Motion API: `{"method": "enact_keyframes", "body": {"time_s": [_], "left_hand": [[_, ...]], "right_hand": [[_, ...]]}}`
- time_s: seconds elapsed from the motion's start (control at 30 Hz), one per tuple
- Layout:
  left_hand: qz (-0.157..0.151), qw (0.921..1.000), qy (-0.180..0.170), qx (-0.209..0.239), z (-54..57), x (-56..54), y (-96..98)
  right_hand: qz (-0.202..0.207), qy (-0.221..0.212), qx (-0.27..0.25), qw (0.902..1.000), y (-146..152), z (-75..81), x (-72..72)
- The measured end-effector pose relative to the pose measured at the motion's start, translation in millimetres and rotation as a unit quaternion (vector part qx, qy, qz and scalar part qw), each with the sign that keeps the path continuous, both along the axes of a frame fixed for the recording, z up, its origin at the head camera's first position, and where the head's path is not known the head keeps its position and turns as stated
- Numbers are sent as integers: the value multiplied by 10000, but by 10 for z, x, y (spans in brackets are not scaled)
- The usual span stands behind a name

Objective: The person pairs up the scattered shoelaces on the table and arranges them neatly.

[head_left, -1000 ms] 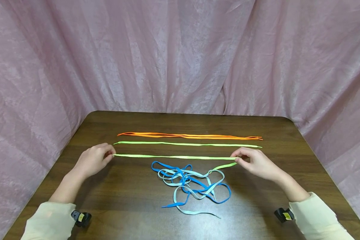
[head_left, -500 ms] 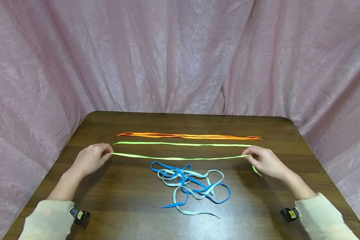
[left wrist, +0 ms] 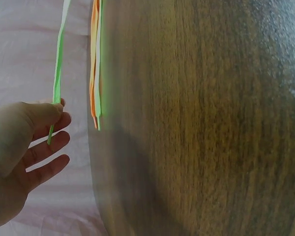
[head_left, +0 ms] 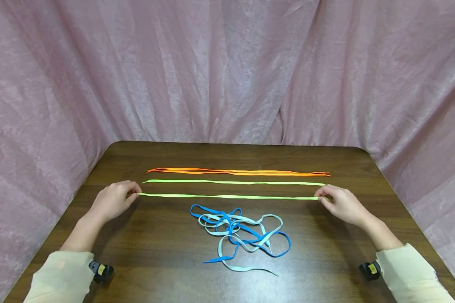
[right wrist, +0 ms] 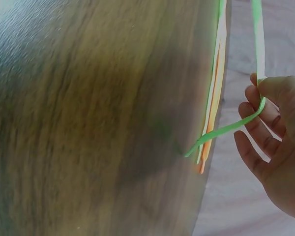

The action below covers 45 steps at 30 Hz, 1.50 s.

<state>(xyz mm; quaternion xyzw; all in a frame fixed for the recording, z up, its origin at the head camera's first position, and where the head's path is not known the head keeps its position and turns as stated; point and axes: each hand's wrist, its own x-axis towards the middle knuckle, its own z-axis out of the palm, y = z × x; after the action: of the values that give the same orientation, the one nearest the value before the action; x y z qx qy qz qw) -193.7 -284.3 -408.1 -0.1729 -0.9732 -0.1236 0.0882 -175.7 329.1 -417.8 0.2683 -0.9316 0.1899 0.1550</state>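
Observation:
A yellow-green shoelace [head_left: 227,196] runs nearly straight between my two hands. My left hand [head_left: 113,201] pinches its left end between thumb and forefinger, and the tip [left wrist: 50,135] pokes out below the thumb in the left wrist view. With thumb and forefinger my right hand [head_left: 343,204] pinches the lace near its other end. In the right wrist view a short tail [right wrist: 221,131] slants away from the fingers. Behind it a second yellow-green shoelace [head_left: 220,182] lies straight on the table, its right end partly behind my right hand. Farther back lie orange shoelaces [head_left: 235,171], side by side.
A loose tangle of blue shoelace [head_left: 284,250] and pale mint shoelace [head_left: 246,268] lies on the brown wooden table [head_left: 155,261], in front of the held lace. Pink curtains [head_left: 227,71] hang beyond the table's far edge.
My right hand has slid rightward along the yellow-green shoelace toward its end, leaving a shorter tail. The lace sagged midway and is now straighter. My left hand has shifted slightly left.

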Motion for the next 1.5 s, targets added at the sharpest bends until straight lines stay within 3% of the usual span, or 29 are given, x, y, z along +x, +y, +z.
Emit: {"method": "enact_keyframes", "body": {"time_s": [0.43,0.97,1.3,1.5], "left_hand": [[140,9999,-70,-65,-7,-32,-61],[258,9996,-76,-100,-104,-54,-175],[276,9995,-67,-124,-161,-102,-197],[320,9993,-88,-155,-163,-153,-185]], "right_hand": [[-296,57,218,9993,164,-82,-6],[-452,-94,352,9983,314,-156,-19],[-346,315,310,9984,319,-170,-75],[-394,312,357,9981,349,-184,-159]]}}
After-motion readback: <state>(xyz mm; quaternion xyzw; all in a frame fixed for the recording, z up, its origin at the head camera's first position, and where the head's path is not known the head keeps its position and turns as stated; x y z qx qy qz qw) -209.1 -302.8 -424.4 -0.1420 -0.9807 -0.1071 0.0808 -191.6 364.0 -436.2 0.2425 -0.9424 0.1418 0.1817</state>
